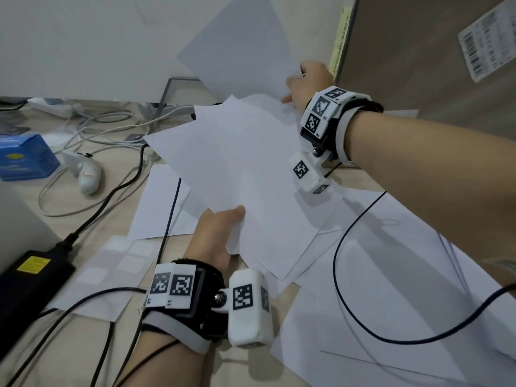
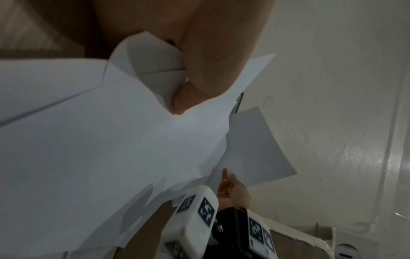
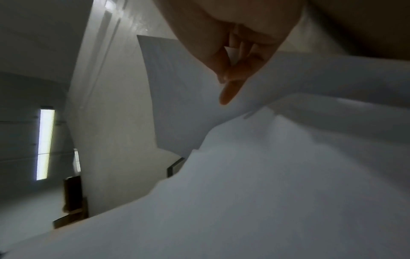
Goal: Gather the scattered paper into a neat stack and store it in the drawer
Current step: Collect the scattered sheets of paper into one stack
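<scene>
1. Left hand (image 1: 220, 233) at six o'clock pinches the near edge of a fanned bundle of sheets (image 1: 240, 174), thumb on top, bundle raised off the table (image 1: 92, 356).
2. Right hand (image 1: 307, 82) up at one o'clock pinches a single sheet (image 1: 240, 48) by its lower corner, the sheet standing up against the wall (image 1: 83, 37).
3. More loose sheets (image 1: 405, 289) lie flat on the table at four o'clock, a thin black cable (image 1: 339, 263) looping over them.
4. At nine o'clock: a blue box (image 1: 23, 157), a black power brick (image 1: 25, 277), tangled cords.
5. A brown carton (image 1: 418, 51) stands at two o'clock.
</scene>
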A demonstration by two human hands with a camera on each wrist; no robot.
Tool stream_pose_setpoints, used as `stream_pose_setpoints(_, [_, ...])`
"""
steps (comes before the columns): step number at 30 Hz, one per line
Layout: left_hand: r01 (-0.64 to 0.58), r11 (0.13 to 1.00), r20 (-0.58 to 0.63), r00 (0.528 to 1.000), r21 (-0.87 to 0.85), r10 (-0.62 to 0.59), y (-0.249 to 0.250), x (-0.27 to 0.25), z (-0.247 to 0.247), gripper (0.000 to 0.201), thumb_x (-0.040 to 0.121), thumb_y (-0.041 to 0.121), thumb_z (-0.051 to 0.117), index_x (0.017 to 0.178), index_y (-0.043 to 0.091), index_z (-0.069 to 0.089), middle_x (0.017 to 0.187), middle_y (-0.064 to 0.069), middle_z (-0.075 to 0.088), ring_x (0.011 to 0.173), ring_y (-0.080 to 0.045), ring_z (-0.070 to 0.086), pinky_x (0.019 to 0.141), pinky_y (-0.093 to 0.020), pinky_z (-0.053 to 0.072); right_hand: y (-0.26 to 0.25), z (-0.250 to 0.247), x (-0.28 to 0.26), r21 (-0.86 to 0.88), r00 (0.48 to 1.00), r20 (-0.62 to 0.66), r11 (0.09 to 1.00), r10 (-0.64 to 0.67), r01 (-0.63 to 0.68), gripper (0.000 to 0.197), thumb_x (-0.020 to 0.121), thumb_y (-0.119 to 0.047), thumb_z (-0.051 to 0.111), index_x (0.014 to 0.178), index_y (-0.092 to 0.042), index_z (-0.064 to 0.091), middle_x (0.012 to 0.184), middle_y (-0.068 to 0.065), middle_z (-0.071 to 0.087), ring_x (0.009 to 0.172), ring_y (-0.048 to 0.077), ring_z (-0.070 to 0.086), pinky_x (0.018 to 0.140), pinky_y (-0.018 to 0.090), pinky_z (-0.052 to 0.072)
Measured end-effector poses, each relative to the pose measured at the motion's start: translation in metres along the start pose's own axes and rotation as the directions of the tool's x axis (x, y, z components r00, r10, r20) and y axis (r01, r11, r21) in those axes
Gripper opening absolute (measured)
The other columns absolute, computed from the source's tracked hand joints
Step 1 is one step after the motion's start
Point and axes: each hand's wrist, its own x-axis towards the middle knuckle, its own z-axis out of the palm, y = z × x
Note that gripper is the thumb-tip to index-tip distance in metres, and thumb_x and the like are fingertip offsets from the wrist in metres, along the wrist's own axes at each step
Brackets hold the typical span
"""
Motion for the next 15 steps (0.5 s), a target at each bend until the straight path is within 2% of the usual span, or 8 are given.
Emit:
stream_pose_setpoints(2, [0.003, 1.000, -0.014, 1.000, 0.025, -0.003, 0.003, -0.001, 0.000, 0.031, 0.094, 0.015, 0.056, 0.125, 0.015, 0.057, 0.105, -0.010, 0.069, 0.080, -0.030, 0.066, 0.048, -0.034, 0.053, -0.004, -0.001, -0.014, -0.009, 0.996, 0.004, 0.996, -0.084, 0.084, 0.012, 0.082, -0.007, 0.047, 0.072, -0.007, 0.052, 0.083, 0.013, 0.068, 0.071, 0.024, 0.071, 0.056, 0.042, 0.056])
stream_pose_setpoints(4, [0.010, 0.999, -0.040, 0.999, 0.038, -0.008, 0.005, -0.002, -0.001, 0.032, 0.094, 0.014, 0.056, 0.126, 0.013, 0.056, 0.105, -0.011, 0.068, 0.082, -0.030, 0.066, 0.049, -0.036, 0.054, 0.000, -0.007, -0.023, 0.050, 0.991, 0.043, 0.991, -0.130, 0.128, 0.018, 0.075, -0.013, 0.050, 0.079, 0.000, 0.061, 0.085, 0.015, 0.070, 0.082, 0.033, 0.068, 0.070, 0.051, 0.056])
stream_pose_setpoints(7, [0.029, 0.998, -0.046, 0.999, 0.058, -0.027, 0.009, -0.008, -0.003, 0.033, 0.094, 0.012, 0.057, 0.127, 0.007, 0.055, 0.109, -0.016, 0.067, 0.088, -0.033, 0.066, 0.061, -0.041, 0.057, 0.012, -0.027, -0.041, 0.103, 0.984, 0.098, 0.985, -0.152, 0.142, 0.025, 0.074, -0.018, 0.053, 0.078, 0.006, 0.059, 0.075, 0.023, 0.062, 0.073, 0.036, 0.062, 0.065, 0.039, 0.047])
stream_pose_setpoints(9, [0.028, 0.997, -0.050, 0.998, 0.070, -0.025, 0.012, -0.015, -0.004, 0.032, 0.094, 0.013, 0.056, 0.125, 0.004, 0.056, 0.106, -0.017, 0.068, 0.087, -0.033, 0.067, 0.065, -0.041, 0.057, 0.021, -0.043, -0.058, 0.122, 0.972, 0.179, 0.984, -0.152, 0.132, 0.025, 0.080, -0.012, 0.056, 0.076, 0.012, 0.058, 0.070, 0.018, 0.052, 0.068, 0.020, 0.047, 0.064, 0.035, 0.039])
stream_pose_setpoints(10, [0.022, 0.996, -0.046, 0.999, 0.091, -0.017, 0.013, -0.020, -0.006, 0.031, 0.095, 0.014, 0.056, 0.124, 0.003, 0.057, 0.105, -0.016, 0.069, 0.085, -0.032, 0.068, 0.064, -0.039, 0.057, 0.027, -0.052, -0.066, 0.116, 0.969, 0.201, 0.986, -0.143, 0.121, 0.023, 0.083, -0.009, 0.057, 0.080, 0.014, 0.060, 0.072, 0.019, 0.054, 0.071, 0.015, 0.046, 0.063, 0.038, 0.042])
stream_pose_setpoints(11, [0.014, 0.994, -0.043, 0.999, 0.109, -0.009, 0.013, -0.027, -0.007, 0.031, 0.095, 0.015, 0.056, 0.124, 0.003, 0.056, 0.105, -0.015, 0.069, 0.085, -0.031, 0.068, 0.062, -0.037, 0.057, 0.033, -0.061, -0.074, 0.118, 0.967, 0.216, 0.987, -0.135, 0.112, 0.019, 0.085, -0.005, 0.058, 0.083, 0.011, 0.067, 0.077, 0.020, 0.061, 0.074, 0.013, 0.052, 0.067, 0.041, 0.049])
stream_pose_setpoints(12, [0.001, 0.991, -0.043, 0.999, 0.132, 0.005, 0.013, -0.032, -0.007, 0.034, 0.096, 0.018, 0.055, 0.126, 0.003, 0.055, 0.110, -0.015, 0.069, 0.089, -0.031, 0.068, 0.061, -0.035, 0.057, 0.038, -0.070, -0.082, 0.108, 0.966, 0.236, 0.990, -0.108, 0.085, 0.016, 0.087, -0.002, 0.057, 0.084, 0.000, 0.073, 0.087, 0.014, 0.069, 0.080, 0.011, 0.059, 0.078, 0.034, 0.054])
stream_pose_setpoints(15, [-0.030, 0.930, -0.082, 0.995, 0.367, 0.064, 0.010, -0.052, -0.005, 0.046, 0.099, 0.038, 0.048, 0.133, 0.006, 0.050, 0.130, -0.009, 0.059, 0.100, -0.023, 0.063, 0.066, -0.018, 0.050, 0.054, -0.099, -0.104, 0.108, 0.943, 0.328, 0.994, -0.046, 0.011, 0.039, 0.086, 0.007, 0.053, 0.075, -0.022, 0.075, 0.111, 0.001, 0.069, 0.106, 0.010, 0.062, 0.100, 0.028, 0.048])
